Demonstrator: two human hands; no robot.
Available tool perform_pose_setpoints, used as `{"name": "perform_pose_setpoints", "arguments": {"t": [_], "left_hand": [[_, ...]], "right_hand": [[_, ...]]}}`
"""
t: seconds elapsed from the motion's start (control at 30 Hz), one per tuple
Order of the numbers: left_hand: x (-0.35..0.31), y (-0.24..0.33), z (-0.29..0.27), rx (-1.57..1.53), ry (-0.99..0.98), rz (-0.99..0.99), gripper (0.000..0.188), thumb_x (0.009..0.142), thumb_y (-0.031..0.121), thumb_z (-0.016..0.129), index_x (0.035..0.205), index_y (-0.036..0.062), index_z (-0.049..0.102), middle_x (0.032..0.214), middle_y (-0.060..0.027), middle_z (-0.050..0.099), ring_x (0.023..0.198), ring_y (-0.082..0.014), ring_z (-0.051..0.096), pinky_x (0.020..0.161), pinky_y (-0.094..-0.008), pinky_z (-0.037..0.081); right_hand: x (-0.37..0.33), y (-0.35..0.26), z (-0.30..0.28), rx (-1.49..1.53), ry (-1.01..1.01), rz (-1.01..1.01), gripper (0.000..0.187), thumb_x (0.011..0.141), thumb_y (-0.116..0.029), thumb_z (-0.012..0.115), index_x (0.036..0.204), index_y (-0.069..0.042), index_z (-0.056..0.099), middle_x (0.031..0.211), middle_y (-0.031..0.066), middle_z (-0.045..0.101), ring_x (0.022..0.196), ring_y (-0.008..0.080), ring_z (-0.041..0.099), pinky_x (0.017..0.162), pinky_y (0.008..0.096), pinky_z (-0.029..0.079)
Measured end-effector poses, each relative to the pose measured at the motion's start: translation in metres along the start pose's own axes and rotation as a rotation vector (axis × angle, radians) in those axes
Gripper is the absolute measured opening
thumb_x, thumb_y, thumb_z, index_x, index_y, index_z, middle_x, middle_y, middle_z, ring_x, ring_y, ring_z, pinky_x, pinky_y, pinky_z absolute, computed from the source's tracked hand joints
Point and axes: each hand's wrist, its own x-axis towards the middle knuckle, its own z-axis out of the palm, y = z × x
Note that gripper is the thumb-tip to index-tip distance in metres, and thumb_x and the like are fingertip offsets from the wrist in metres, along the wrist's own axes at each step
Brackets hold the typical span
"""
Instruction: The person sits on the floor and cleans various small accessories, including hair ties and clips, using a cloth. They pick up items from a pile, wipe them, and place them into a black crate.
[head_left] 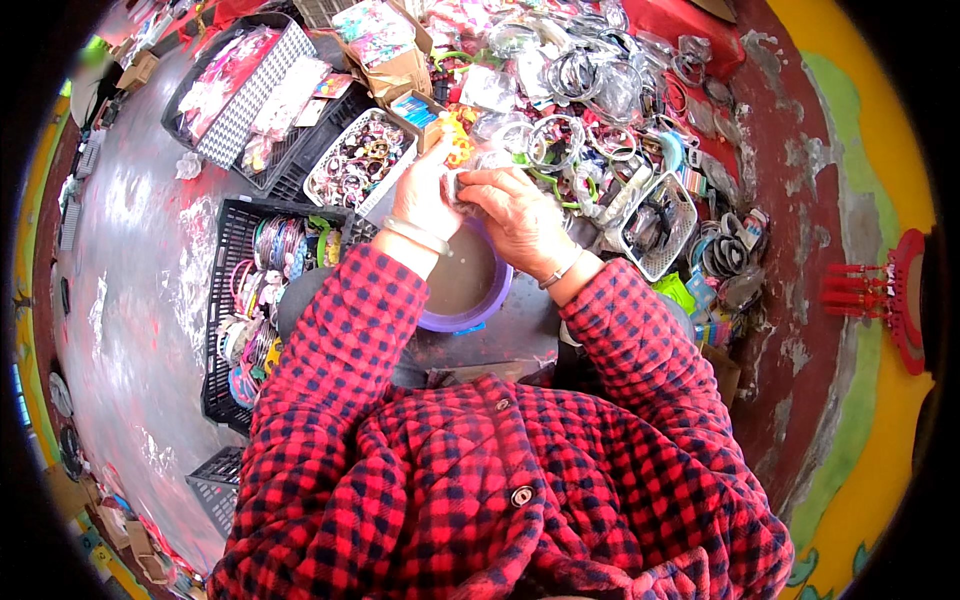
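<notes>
My left hand point(422, 203) and my right hand point(518, 218) meet above a purple basin point(497, 297) of cloudy, greyish liquid. Between their fingers is a small greyish piece point(451, 187), too small to name. My right thumb and fingers pinch it against the left hand, whose fingers are closed and partly hidden. A bright orange openwork item point(458, 143) shows just beyond my left fingertips; whether they touch it I cannot tell. A pale bangle circles my left wrist and a thin metal one my right.
White baskets of small accessories point(360, 165) and dark items point(692, 225) flank the basin. To the left stands a black crate point(213, 310) of headbands. A large pile of bagged hair bands point(580, 80) spreads ahead, beside an open cardboard box point(408, 68).
</notes>
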Motion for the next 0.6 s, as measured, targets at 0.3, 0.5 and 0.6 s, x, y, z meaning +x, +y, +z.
{"name": "perform_pose_setpoints", "arguments": {"t": [0.3, 0.5, 0.6], "left_hand": [[0.005, 0.011, -0.007, -0.068, -0.019, 0.123, 0.046, 0.094, 0.034, 0.032, 0.117, -0.0047, 0.041, 0.113, -0.0208, 0.052, 0.110, -0.0325, 0.047, 0.095, -0.0427, 0.037], [-0.001, 0.027, -0.001, -0.238, -0.164, 0.213, 0.040, 0.094, 0.032, 0.032, 0.101, -0.0018, 0.051, 0.097, -0.0164, 0.061, 0.095, -0.0303, 0.057, 0.091, -0.0428, 0.040], [-0.001, 0.032, -0.011, -0.174, -0.243, 0.173, 0.034, 0.094, 0.030, 0.034, 0.095, 0.0016, 0.052, 0.089, -0.0144, 0.062, 0.084, -0.0278, 0.061, 0.080, -0.0425, 0.047]], "right_hand": [[-0.008, 0.013, 0.005, 0.197, 0.027, 0.067, 0.032, 0.058, 0.011, 0.053, 0.086, -0.005, 0.059, 0.095, 0.0106, 0.059, 0.090, 0.0285, 0.056, 0.079, 0.0349, 0.046], [-0.024, 0.029, 0.010, 0.166, -0.218, 0.179, 0.032, 0.061, 0.007, 0.055, 0.090, -0.006, 0.059, 0.094, 0.0093, 0.059, 0.092, 0.0265, 0.057, 0.080, 0.0340, 0.046], [-0.036, 0.049, 0.017, 0.046, -0.270, 0.278, 0.026, 0.068, -0.002, 0.059, 0.093, -0.008, 0.062, 0.084, 0.0084, 0.061, 0.081, 0.0212, 0.060, 0.072, 0.0308, 0.048]]}}
